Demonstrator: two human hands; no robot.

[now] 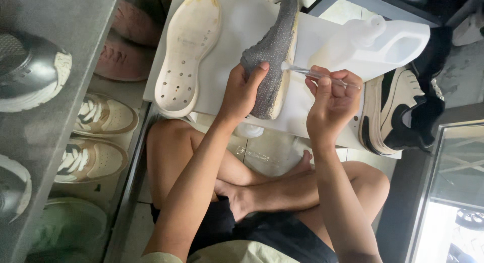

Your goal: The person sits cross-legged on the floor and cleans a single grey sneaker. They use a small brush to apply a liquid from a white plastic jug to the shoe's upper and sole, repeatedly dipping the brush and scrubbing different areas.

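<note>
My left hand (pixel 243 90) grips the heel end of a grey knit shoe (pixel 275 46) lying on its side on a white board (pixel 242 26). In my right hand (pixel 330 99) I hold a thin clear-handled brush (pixel 317 74), whose tip touches the shoe's yellowed sole edge near my left thumb. A detached white sole (pixel 187 51) with holes lies on the board to the left of the shoe. I sit cross-legged below the board.
A white plastic jug (pixel 375 46) lies on the board's right part. A black and cream sneaker (pixel 398 111) rests at the right edge. At left a rack holds beige sneakers (pixel 101 117), pink shoes (pixel 128 41) and a grey shelf (pixel 55 21).
</note>
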